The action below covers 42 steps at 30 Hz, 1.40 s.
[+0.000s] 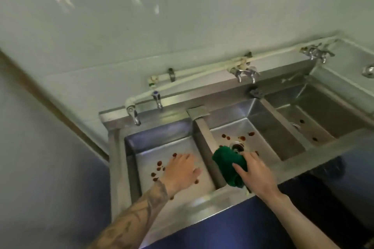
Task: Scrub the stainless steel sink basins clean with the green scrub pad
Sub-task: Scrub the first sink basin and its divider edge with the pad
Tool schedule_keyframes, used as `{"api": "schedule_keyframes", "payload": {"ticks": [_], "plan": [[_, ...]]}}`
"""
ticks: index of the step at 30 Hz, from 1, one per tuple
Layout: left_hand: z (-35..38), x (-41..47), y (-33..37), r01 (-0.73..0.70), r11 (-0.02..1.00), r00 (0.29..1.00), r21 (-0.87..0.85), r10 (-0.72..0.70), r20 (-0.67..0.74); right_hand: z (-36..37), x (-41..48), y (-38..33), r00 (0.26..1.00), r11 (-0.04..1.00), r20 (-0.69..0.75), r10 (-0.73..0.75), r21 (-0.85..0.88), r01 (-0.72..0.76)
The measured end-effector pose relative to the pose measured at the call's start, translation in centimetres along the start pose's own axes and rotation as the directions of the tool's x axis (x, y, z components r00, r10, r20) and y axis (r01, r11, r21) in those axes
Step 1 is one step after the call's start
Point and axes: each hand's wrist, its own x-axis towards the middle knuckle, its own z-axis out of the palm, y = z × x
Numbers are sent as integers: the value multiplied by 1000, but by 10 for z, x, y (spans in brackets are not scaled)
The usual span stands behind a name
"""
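Observation:
A stainless steel sink [222, 198] has three basins side by side. My right hand [255, 172] grips the green scrub pad [228, 164], folded, above the near left part of the middle basin [263, 147], beside its drain [237, 146]. My left hand [182, 170] hovers flat, fingers apart, over the floor of the left basin [145, 159], holding nothing. Dark red-brown spots [158, 166] dot the left basin floor; more such spots [241, 138] lie around the middle drain. The right basin [315, 123] has a few dark spots too.
Taps [245, 74] hang from a white pipe [192, 78] along the wall above each basin. A pale wall rises behind the sink. A steel divider [208, 139] separates the left and middle basins. A blue front panel [232, 226] lies under the near rim.

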Motion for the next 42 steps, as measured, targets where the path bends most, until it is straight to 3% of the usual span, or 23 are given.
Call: {"api": "schedule_keyframes", "payload": {"ticks": [7, 14, 25, 34, 37, 42], "plan": [[8, -52, -145, 286, 954, 955, -85, -291, -53, 92, 57, -101, 972, 987, 171, -163, 39, 158], [46, -46, -239, 467, 875, 879, -130, -475, -37, 198, 116, -137, 929, 974, 296, -223, 42, 221], [116, 43, -301, 521, 853, 838, -36, -519, -167, 338, 221, -137, 910, 973, 360, -206, -26, 230], [157, 48, -316, 492, 865, 816, 96, -420, -398, 431, 276, -141, 859, 956, 428, -280, 43, 291], [160, 48, -319, 489, 866, 802, 109, -397, -446, 462, 278, -139, 864, 951, 423, -273, -18, 309], [162, 48, -322, 498, 861, 785, 106, -396, -476, 504, 272, -127, 820, 853, 389, -421, -139, 504]]}}
